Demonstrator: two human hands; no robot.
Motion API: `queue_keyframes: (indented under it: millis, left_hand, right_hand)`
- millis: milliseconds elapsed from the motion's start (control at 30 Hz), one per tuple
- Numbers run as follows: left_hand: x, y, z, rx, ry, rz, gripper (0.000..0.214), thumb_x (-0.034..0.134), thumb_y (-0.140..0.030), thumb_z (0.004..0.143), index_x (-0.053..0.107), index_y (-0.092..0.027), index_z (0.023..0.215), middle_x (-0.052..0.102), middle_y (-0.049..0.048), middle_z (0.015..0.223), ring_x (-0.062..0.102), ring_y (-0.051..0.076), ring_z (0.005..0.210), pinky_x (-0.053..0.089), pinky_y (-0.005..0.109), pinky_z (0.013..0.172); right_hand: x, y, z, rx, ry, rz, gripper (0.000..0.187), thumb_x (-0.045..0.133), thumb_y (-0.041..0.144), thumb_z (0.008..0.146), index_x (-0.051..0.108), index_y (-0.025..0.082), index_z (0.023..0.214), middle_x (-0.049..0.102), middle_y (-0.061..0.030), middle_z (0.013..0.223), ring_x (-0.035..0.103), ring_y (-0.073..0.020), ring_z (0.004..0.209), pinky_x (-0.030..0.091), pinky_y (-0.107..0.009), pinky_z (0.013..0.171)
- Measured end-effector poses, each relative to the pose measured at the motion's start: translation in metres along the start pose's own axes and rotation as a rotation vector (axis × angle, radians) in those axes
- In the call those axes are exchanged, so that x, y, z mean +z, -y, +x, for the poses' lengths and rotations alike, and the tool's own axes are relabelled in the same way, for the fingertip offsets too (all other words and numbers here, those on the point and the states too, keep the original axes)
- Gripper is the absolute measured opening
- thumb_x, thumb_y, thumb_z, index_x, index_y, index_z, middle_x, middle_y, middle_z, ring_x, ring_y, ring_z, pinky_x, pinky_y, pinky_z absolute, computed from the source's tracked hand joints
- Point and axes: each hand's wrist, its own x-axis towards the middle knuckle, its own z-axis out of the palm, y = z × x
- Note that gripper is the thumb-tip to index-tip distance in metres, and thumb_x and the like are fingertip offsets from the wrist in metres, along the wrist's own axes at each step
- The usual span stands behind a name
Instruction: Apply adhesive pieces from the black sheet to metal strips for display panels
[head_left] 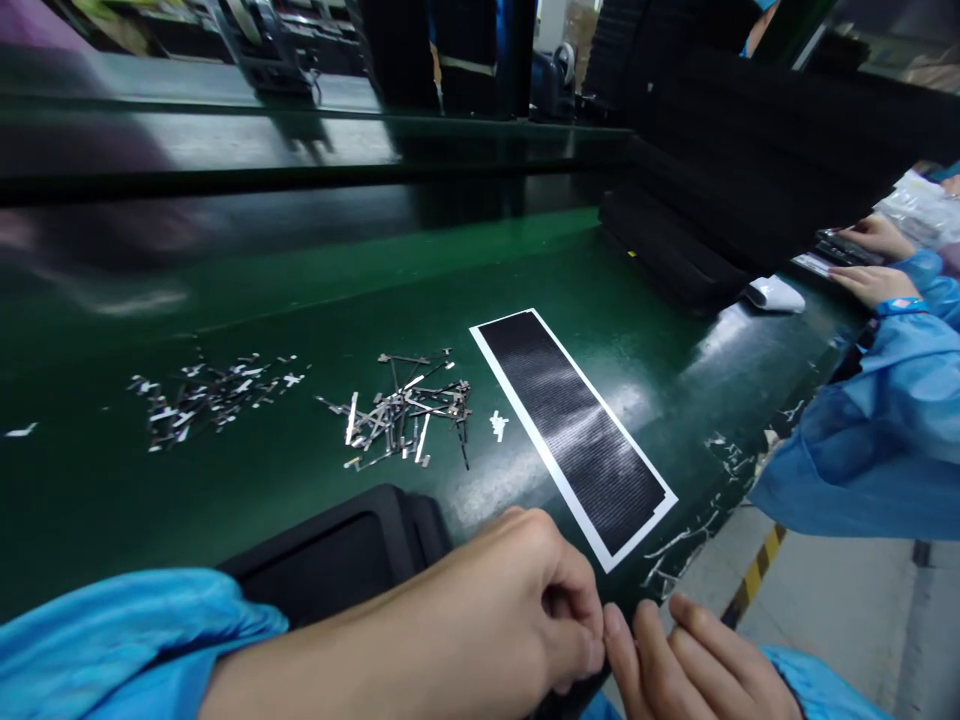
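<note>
My left hand [517,610] is curled at the near edge of the green bench, its fingertips pinched together against my right hand [690,665]. What the pinch holds is too small to make out. My right hand's fingers are bent and pressed close to the left fingertips. Under my left forearm lies a black moulded tray [337,550]. Just beyond the hands lies a long black sheet with a white border [574,425]. Left of it sit two heaps of small metal strips [405,410] [214,395], and a tiny white piece [499,425] lies beside the sheet.
A co-worker in a blue sleeve [885,420] works at the right, hands [874,285] near a white object [776,295]. Stacks of black trays [675,250] stand at the back right. The green bench [300,300] ends at a worn edge [720,500] above grey floor with a yellow-black stripe.
</note>
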Motion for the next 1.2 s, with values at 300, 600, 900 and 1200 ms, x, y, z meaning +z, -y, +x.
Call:
queue_keyframes:
  millis: [300, 600, 900, 1200]
  left_hand:
    - [-0.003, -0.005, 0.013, -0.100, -0.157, -0.130, 0.008, 0.051, -0.021, 0.065, 0.053, -0.018, 0.058, 0.048, -0.0032, 0.058, 0.044, 0.014, 0.061, 0.031, 0.026, 0.056]
    - [0.008, -0.009, 0.030, -0.010, -0.089, -0.259, 0.009, 0.051, -0.025, 0.069, 0.051, -0.019, 0.062, 0.067, 0.0059, 0.097, 0.055, 0.029, 0.108, 0.042, 0.036, 0.089]
    - [0.015, -0.010, 0.039, -0.081, -0.160, -0.185, 0.011, 0.053, -0.021, 0.070, 0.048, -0.020, 0.060, 0.062, 0.0052, 0.115, 0.054, 0.027, 0.112, 0.042, 0.036, 0.091]
    - [0.015, -0.007, 0.038, -0.125, -0.155, -0.240, 0.013, 0.052, -0.023, 0.068, 0.046, -0.021, 0.058, 0.062, 0.0056, 0.116, 0.053, 0.026, 0.114, 0.043, 0.036, 0.093]
  right_hand:
    - [-0.060, -0.063, 0.038, 0.408, 0.144, 0.412, 0.013, 0.044, 0.027, 0.094, 0.056, 0.024, 0.089, 0.060, -0.0002, 0.088, 0.063, -0.0081, 0.079, 0.049, -0.010, 0.065]
    - [-0.051, -0.069, 0.041, 0.790, 0.208, 0.632, 0.008, 0.067, 0.036, 0.081, 0.069, 0.029, 0.080, 0.068, 0.0048, 0.077, 0.065, -0.0090, 0.072, 0.050, -0.011, 0.064]
    - [-0.041, -0.072, 0.025, 1.181, 0.040, 0.625, 0.021, 0.076, 0.048, 0.068, 0.073, 0.028, 0.071, 0.072, 0.0025, 0.079, 0.064, -0.0109, 0.069, 0.049, -0.013, 0.059]
    - [-0.041, -0.074, 0.021, 1.213, 0.074, 0.642, 0.021, 0.075, 0.049, 0.069, 0.073, 0.028, 0.072, 0.070, 0.0018, 0.077, 0.063, -0.0127, 0.073, 0.047, -0.016, 0.059]
